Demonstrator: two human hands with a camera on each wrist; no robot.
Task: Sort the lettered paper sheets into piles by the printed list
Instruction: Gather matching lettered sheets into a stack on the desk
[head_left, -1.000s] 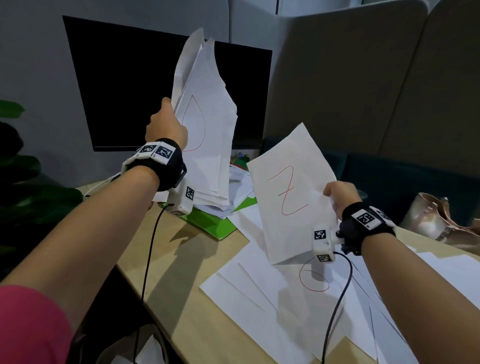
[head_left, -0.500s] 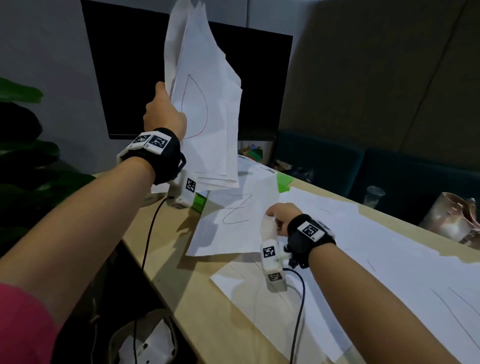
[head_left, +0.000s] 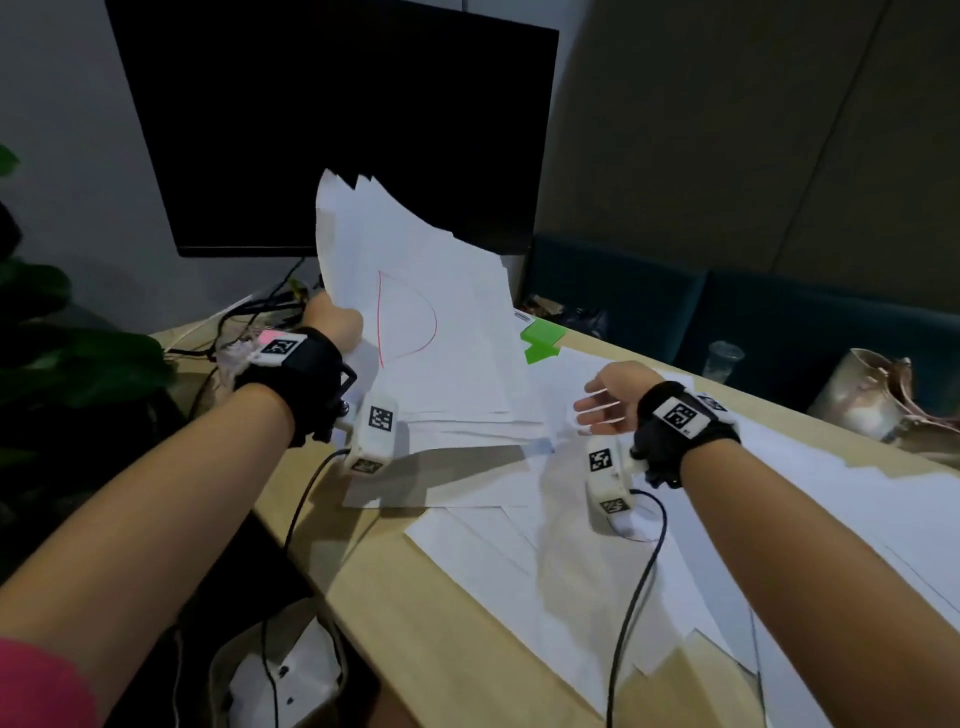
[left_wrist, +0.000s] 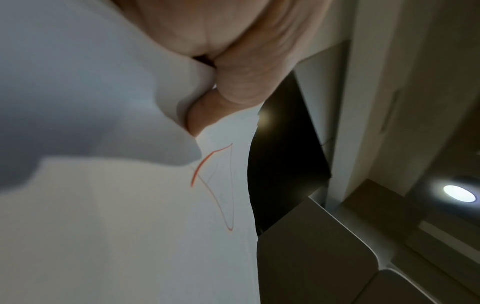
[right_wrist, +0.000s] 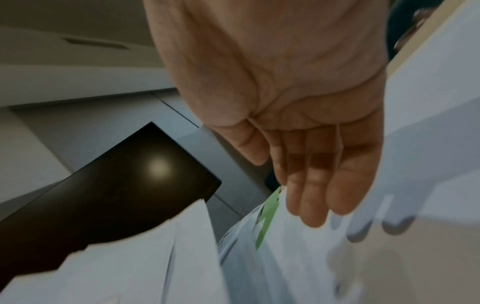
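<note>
My left hand (head_left: 332, 325) grips a stack of white sheets (head_left: 441, 332) tilted over the desk, its front sheet bearing a red D. In the left wrist view the thumb (left_wrist: 228, 90) pinches the stack's edge (left_wrist: 130, 205). My right hand (head_left: 605, 402) hovers with straight fingers (right_wrist: 324, 185) just right of the stack's lower corner and holds nothing. Below it white sheets (head_left: 545, 519) lie spread on the wooden desk (head_left: 441, 623); the Z sheet lies under the stack, its letter hidden.
A dark monitor (head_left: 337, 119) stands behind the stack, with cables at its foot. A green folder (head_left: 540, 340) lies under papers. A clear cup (head_left: 724, 358) and a metallic bag (head_left: 872, 395) sit at the far right. Plant leaves (head_left: 67, 358) crowd the left edge.
My right hand let go of the Z sheet on the desk and now hovers open. My left hand lowered the stack and tilted it toward the desk.
</note>
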